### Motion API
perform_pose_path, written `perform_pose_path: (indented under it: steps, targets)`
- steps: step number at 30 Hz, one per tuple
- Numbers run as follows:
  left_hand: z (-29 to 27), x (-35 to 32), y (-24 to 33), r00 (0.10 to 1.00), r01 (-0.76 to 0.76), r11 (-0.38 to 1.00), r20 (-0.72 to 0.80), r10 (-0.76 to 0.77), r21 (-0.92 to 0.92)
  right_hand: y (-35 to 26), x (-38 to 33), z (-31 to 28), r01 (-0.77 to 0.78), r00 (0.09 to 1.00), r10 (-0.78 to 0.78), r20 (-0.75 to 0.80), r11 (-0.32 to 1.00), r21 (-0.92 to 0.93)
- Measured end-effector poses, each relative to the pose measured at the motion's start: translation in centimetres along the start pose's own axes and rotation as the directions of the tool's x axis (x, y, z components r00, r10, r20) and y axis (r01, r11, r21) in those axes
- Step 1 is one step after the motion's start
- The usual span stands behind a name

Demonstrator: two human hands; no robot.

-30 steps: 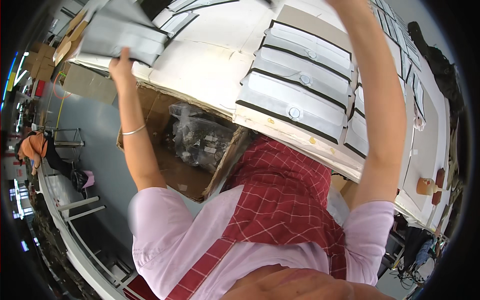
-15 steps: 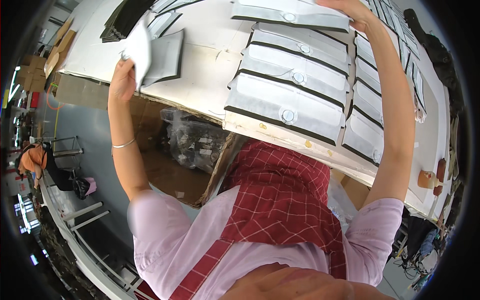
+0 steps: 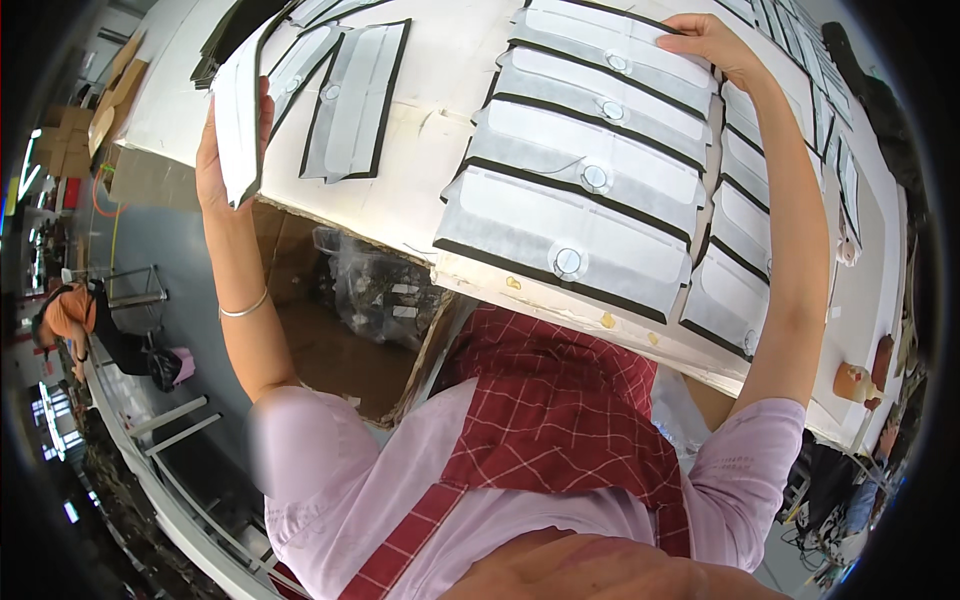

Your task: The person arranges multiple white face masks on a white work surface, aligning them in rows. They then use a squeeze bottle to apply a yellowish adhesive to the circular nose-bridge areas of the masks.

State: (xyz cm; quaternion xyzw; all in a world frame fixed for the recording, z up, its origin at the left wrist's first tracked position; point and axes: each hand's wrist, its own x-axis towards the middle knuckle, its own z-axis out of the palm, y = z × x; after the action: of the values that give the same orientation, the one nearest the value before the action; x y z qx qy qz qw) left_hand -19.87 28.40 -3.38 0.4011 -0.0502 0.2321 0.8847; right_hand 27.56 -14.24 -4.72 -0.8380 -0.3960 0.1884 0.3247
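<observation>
My left hand, at the table's left edge, is closed round a flat whitish panel with a dark edge, held upright and tilted. Beside it on the table lies a loose grey-white panel with black edging and a small round disc. At the far end of the middle column, my right hand has its thumb and fingers closed at the right end of a similar panel. That panel lies at the head of several overlapping panels, the nearest at the table's front edge.
A second column of panels runs along the right. Dark stacked pieces stand at the far left. Under the white table a cardboard box holds a clear plastic bag. A small bottle sits at the right edge; another person bends over far left.
The panel at my right hand has come down into line with its column. My left hand has moved left and turned its panel; the loose panel beside it now lies apart, flat.
</observation>
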Motion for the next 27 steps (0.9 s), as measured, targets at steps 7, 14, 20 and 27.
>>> perform_pose_path:
  steps: [7,14,20,27]
  targets:
    - [3.6,4.2,-4.3,0.992,0.097,0.991,-0.09,-0.089,0.088,-4.0,-1.1,-0.5,0.154,0.962,-0.202,-0.183,0.957,-0.245]
    - [13.9,10.5,-13.3,0.992,-0.034,0.946,-0.102,0.07,0.321,-19.9,-6.4,3.3,0.103,0.992,-0.053,-0.115,0.866,0.489]
    - [17.8,13.3,-15.6,0.995,-0.1,0.959,0.014,0.099,0.267,-15.8,-7.1,0.2,0.138,0.99,-0.123,-0.069,0.941,0.309]
    - [11.3,15.0,-15.1,0.98,-0.101,0.98,-0.152,0.128,0.173,-2.7,-7.6,-2.3,-0.093,0.992,0.067,-0.11,0.964,-0.248]
